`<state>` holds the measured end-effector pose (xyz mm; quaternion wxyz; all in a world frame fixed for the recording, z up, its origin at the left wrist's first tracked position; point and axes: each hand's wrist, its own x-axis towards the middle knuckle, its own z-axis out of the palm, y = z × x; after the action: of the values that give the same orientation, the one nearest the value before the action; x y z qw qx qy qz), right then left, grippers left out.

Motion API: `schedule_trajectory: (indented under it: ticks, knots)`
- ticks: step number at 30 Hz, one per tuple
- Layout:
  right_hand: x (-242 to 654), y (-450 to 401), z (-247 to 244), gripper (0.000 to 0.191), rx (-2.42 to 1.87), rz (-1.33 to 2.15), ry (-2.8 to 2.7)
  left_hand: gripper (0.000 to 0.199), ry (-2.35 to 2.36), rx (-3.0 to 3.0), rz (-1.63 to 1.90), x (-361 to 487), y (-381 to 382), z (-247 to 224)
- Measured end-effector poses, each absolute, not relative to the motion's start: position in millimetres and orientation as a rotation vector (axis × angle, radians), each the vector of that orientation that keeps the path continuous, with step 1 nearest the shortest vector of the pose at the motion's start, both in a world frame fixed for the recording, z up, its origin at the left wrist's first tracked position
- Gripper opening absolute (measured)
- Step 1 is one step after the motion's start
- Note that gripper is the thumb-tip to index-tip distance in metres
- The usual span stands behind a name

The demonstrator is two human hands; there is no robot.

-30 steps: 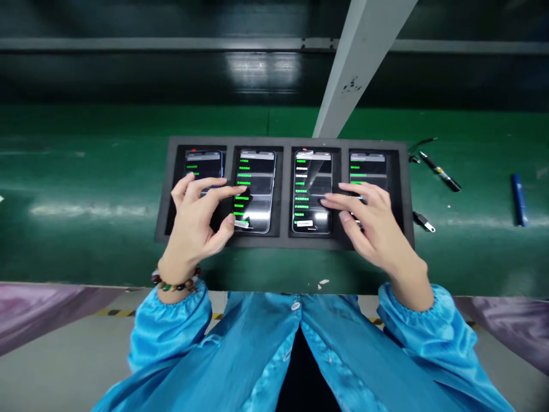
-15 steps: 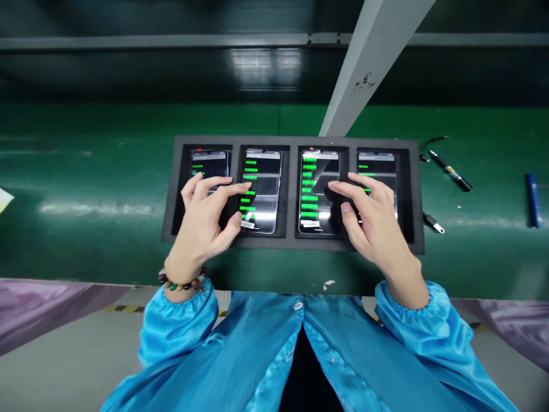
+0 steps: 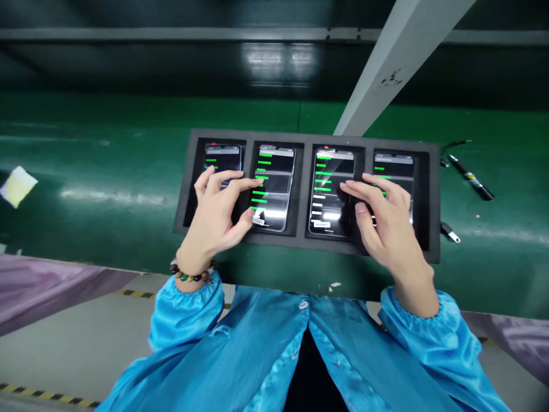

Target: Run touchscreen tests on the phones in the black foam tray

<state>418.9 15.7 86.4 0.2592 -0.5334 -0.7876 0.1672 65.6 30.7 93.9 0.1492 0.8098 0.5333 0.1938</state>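
Several smartphones lie face up in a black foam tray (image 3: 300, 189), one in each compartment, with green text lines on their lit screens. My left hand (image 3: 217, 214) is open over the leftmost phone (image 3: 223, 154), partly covering it. Its index fingertip is at the screen of the second phone (image 3: 277, 191), and its thumb is by that phone's lower left edge. Fingers apart, my right hand (image 3: 386, 223) covers much of the rightmost phone (image 3: 394, 163). Its index fingertip is at the third phone (image 3: 330, 197), near the screen's right side. Neither hand holds anything.
On the green bench (image 3: 107, 229), right of the tray, lie a black pen (image 3: 472, 177), a thin black cable (image 3: 454, 147) and a small USB stick-like piece (image 3: 450, 233). A yellowish paper (image 3: 18, 186) lies far left. A grey post (image 3: 394, 63) rises behind the tray.
The view has shifted, so the tray and hands appear farther right. On the third phone the lines have scrolled, with white lines now below the green ones. Both hands keep nearly the same pose.
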Motion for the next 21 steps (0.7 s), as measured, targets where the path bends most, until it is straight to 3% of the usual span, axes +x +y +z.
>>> schedule_trajectory:
  ticks: [4,9,16,21]
  knots:
    - [418,15,87,0.047,-1.453,0.465,-2.129,0.056,1.561,2.314,0.547,66,30,95]
    - [417,16,87,0.046,-1.452,0.457,-2.126,0.046,1.541,2.351,0.564,64,26,96]
    - [418,15,89,0.047,-1.432,0.453,-2.131,0.054,1.538,2.311,0.538,67,31,96]
    - [416,14,91,0.043,-1.361,0.470,-2.178,0.043,1.519,2.436,0.728,60,21,94]
